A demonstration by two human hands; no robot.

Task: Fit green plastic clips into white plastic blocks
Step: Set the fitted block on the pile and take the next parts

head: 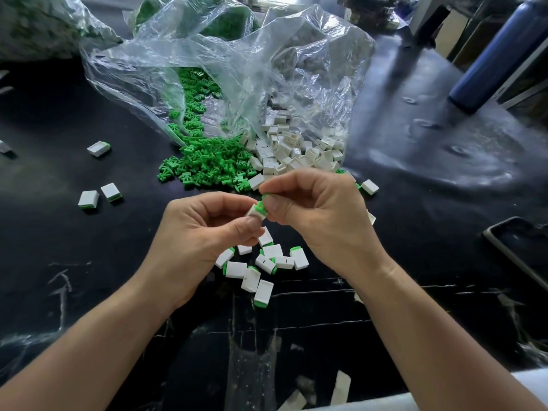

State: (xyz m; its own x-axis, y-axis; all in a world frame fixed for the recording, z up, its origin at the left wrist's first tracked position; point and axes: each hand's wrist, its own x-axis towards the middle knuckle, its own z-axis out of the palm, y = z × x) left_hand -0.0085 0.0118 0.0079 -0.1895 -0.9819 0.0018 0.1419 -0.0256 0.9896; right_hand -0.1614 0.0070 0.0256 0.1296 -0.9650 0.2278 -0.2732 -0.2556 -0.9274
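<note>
Above the finished pile (261,266), a white block (255,214) is pinched by the left hand (204,229); a green clip (261,205), gripped by the right hand (314,209), is pointed into its open end.

1 dark blue bottle (501,51) stands near the black table's (415,161) far right corner. 1 dark-rimmed flat object (517,250) lies at its right edge. Crumpled clear plastic bags (237,63) spread along the far edge.

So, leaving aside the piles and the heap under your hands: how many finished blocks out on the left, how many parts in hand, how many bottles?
Finished blocks on the left, fully in view: 3
White block in the left hand: 1
Green clip in the right hand: 1
Blue bottle: 1
Total: 6
</note>
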